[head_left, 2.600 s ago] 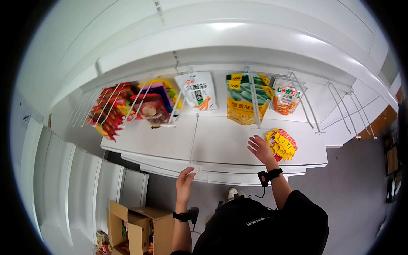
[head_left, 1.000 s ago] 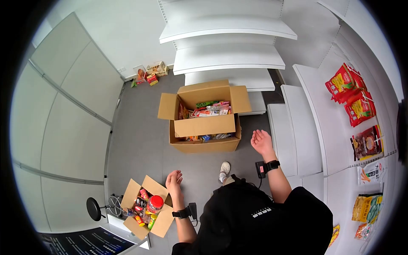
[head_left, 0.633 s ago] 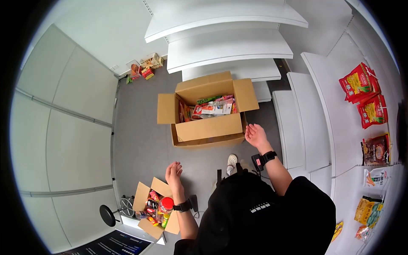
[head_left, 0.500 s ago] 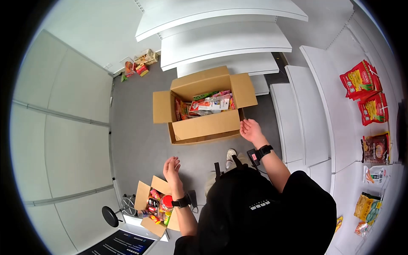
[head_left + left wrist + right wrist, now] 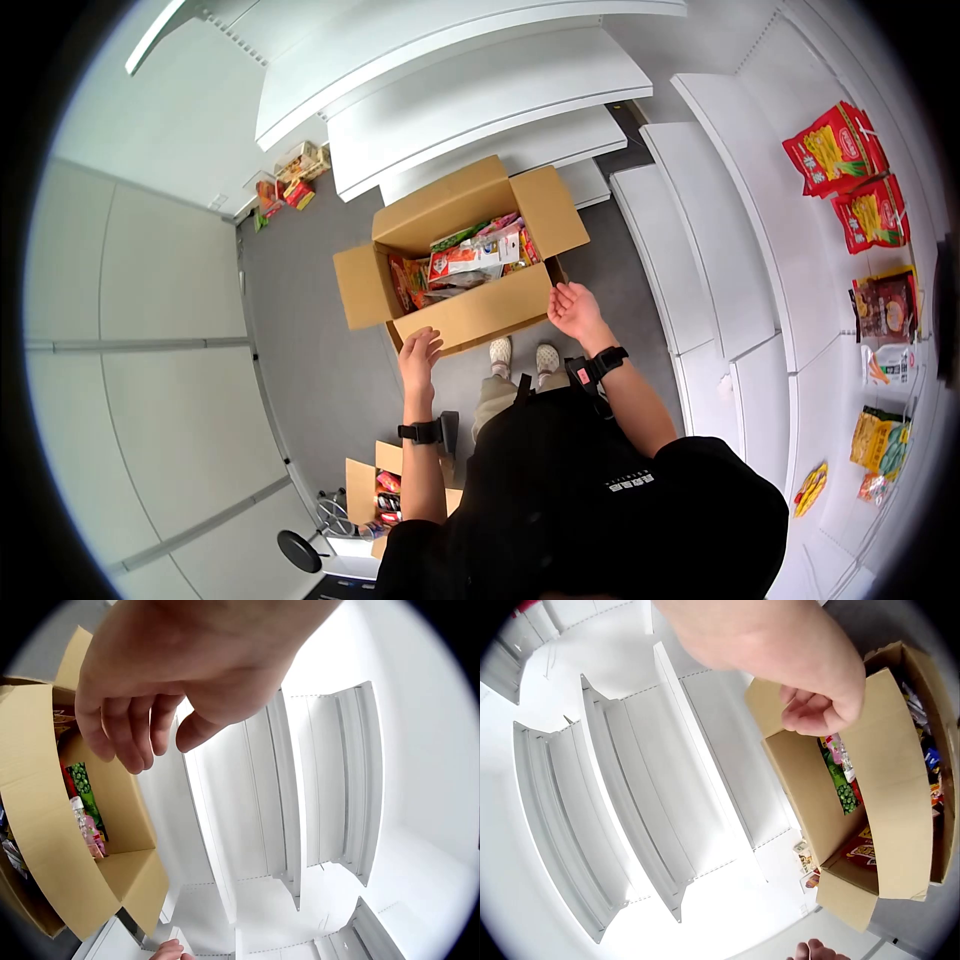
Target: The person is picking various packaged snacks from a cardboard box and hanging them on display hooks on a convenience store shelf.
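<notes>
closest in, at the person's left side, a small open carton (image 5: 362, 482) of jars and packets stands on the grey floor (image 5: 300, 300), with a black stool (image 5: 300, 550) just beyond it by the pale panelled wall. the person's two shoes (image 5: 500, 352) stand on bare floor right against the front of the large cardboard box (image 5: 470, 312).

the left hand (image 5: 420, 350) hovers at the near left corner of that box, empty, its fingers loosely bent; the left wrist view shows the left hand (image 5: 187, 667) above the brown box wall (image 5: 45, 825), touching nothing. the right hand (image 5: 575, 310) is held palm up at the near right corner, just beside the front wall, fingers relaxed and carrying nothing. from the right wrist the right hand (image 5: 780, 652) hangs over the open box (image 5: 892, 787).

the box sits on the floor with all four flaps folded outward, full of snack packets (image 5: 470, 255); a green packet (image 5: 81, 787) stands against its inner wall. free floor runs to its left, toward the wall.

behind the box rise white shelves (image 5: 480, 90), their lowest edge close to the back flap. a second run of white shelving (image 5: 700, 250) lines the right side, near the right flap, with red packets (image 5: 835, 145) hung further up. a few small items (image 5: 285, 185) lie on the floor at the far wall.
</notes>
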Tool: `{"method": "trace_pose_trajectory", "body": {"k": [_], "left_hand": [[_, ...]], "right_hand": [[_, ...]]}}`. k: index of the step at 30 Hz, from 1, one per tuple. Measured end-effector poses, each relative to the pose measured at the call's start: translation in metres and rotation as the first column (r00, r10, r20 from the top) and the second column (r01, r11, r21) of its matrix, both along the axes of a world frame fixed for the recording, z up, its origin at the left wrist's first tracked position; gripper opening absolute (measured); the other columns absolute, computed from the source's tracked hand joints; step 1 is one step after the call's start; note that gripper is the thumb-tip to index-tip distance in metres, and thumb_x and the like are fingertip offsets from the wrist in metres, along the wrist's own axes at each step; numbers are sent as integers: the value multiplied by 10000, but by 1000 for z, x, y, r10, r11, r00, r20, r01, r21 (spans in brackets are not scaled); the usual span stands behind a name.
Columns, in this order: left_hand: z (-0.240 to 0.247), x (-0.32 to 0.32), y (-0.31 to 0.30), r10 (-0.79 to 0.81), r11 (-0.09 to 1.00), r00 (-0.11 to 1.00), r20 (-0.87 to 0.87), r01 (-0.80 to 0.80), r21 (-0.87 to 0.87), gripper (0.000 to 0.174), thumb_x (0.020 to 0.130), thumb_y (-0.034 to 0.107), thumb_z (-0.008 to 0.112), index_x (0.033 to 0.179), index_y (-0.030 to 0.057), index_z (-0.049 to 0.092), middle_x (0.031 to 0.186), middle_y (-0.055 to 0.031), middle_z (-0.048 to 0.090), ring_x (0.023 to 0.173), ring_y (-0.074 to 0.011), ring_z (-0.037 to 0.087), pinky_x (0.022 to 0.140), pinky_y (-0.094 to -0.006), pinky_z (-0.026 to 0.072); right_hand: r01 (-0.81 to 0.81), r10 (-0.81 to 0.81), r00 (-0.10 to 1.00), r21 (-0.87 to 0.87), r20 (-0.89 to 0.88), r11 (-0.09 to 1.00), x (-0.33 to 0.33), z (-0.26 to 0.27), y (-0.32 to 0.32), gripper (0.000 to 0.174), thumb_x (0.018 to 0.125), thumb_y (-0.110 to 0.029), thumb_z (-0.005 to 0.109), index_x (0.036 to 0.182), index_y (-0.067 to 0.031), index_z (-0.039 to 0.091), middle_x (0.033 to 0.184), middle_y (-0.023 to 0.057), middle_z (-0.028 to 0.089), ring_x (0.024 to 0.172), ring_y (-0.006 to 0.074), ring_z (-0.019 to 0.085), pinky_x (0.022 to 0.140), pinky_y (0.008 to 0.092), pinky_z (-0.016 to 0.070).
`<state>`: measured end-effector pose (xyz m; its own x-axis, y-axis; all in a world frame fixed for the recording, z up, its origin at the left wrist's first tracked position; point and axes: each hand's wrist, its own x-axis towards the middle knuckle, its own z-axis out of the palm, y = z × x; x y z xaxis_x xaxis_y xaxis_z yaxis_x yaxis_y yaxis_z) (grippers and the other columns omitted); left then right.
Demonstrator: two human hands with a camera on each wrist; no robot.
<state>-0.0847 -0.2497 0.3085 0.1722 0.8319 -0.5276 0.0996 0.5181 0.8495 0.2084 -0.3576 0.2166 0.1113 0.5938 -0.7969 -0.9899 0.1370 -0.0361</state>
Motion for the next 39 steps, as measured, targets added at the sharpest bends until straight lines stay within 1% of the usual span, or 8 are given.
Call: {"method": "trace_pose_trajectory", "body": {"k": [13, 18, 21, 27, 32, 35, 37, 39], "left_hand": [[-109, 61, 170, -209, 948, 976, 62, 218, -234, 317, 855, 222, 558, 1155, 120, 537, 988, -30, 620, 838, -156, 600, 720, -302, 470], [-176, 79, 217, -216, 932, 975, -49, 191, -309, 461, 831, 218, 570, 1272, 125, 476, 943, -44, 603, 668, -171, 599, 519, -305, 432], [-212, 87, 238, -202, 925, 967, -154, 137, -353, 467, 827, 213, 570, 1275, 128, 469, 919, -47, 602, 646, -179, 595, 493, -307, 416], [-286, 85, 279, -189, 917, 965, -184, 106, -384, 311, 819, 205, 586, 1102, 77, 568, 834, -80, 596, 673, -203, 579, 519, -331, 445], [-298, 84, 297, -250, 902, 949, -191, 157, -402, 262, 811, 189, 590, 1043, 69, 600, 827, -67, 589, 673, -191, 542, 514, -349, 454], [-366, 73, 314, -482, 864, 855, -189, 430, -262, 231, 804, 182, 588, 1009, 81, 622, 822, -49, 586, 674, -178, 534, 498, -342, 451], [-386, 71, 311, -452, 892, 885, -113, 451, -39, 210, 794, 194, 597, 972, 92, 638, 818, -30, 588, 681, -158, 535, 500, -325, 455], [-385, 74, 312, -367, 921, 922, -121, 341, -189, 217, 789, 205, 604, 971, 91, 639, 834, -29, 596, 688, -154, 542, 508, -314, 455]], "right_hand": [[15, -7, 997, -105, 72, 994, -49, 2, 46, 253, 904, -277, 509, 995, -43, 541, 920, 91, 604, 782, 203, 570, 695, 327, 486], [51, -41, 996, -142, 73, 988, -65, 20, 47, 240, 898, -266, 516, 953, -40, 576, 904, 97, 617, 783, 214, 578, 690, 335, 491], [69, -58, 995, -133, 85, 989, -69, 35, 47, 238, 891, -260, 529, 947, -37, 588, 898, 100, 619, 775, 218, 578, 700, 345, 489], [102, -79, 984, -140, 161, 985, -61, 42, 37, 266, 879, -276, 562, 1005, -42, 573, 964, 93, 608, 813, 219, 564, 744, 362, 477], [187, -151, 973, -209, 175, 960, -60, 34, 14, 311, 880, -299, 565, 1051, -40, 548, 1012, 99, 590, 855, 224, 550, 772, 362, 470], [238, -199, 966, -257, 167, 937, -67, 32, 4, 319, 884, -304, 562, 1057, -36, 543, 1010, 106, 587, 855, 227, 548, 779, 365, 470], [246, -212, 965, -259, 152, 934, -71, 28, -1, 323, 885, -305, 560, 1062, -35, 541, 1015, 109, 585, 858, 226, 547, 782, 367, 469], [246, -210, 965, -265, 157, 932, -74, 27, -2, 315, 887, -299, 557, 1055, -34, 546, 1007, 109, 593, 857, 228, 552, 785, 368, 469]]}}
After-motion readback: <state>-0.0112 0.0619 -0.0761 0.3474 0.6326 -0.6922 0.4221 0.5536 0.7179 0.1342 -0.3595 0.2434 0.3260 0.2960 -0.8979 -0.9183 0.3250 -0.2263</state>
